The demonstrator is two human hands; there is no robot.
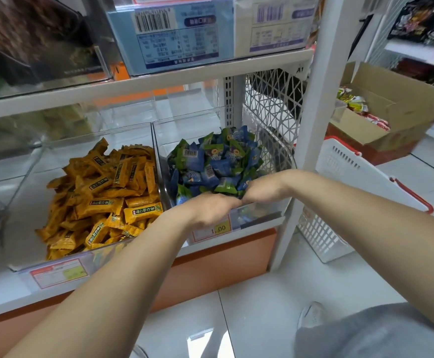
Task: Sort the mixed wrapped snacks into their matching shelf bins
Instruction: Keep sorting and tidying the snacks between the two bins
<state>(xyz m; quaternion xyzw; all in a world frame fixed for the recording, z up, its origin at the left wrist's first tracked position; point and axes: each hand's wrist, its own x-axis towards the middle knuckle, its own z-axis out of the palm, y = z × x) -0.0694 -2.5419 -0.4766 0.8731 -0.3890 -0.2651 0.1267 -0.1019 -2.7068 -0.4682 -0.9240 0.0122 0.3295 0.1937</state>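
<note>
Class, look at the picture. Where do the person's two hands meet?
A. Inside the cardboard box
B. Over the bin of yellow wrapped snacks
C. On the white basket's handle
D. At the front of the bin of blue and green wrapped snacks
D: the left hand and right hand meet over the front edge of the clear bin holding the blue and green snacks, right of the yellow snacks.

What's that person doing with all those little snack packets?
A person is sorting wrapped snacks on a shop shelf. Their left hand and right hand meet at the front of the clear bin that holds the blue and green packets. The fingers dip down out of sight, so I can't tell if they hold any. The neighbouring bin holds only orange packets.
</note>
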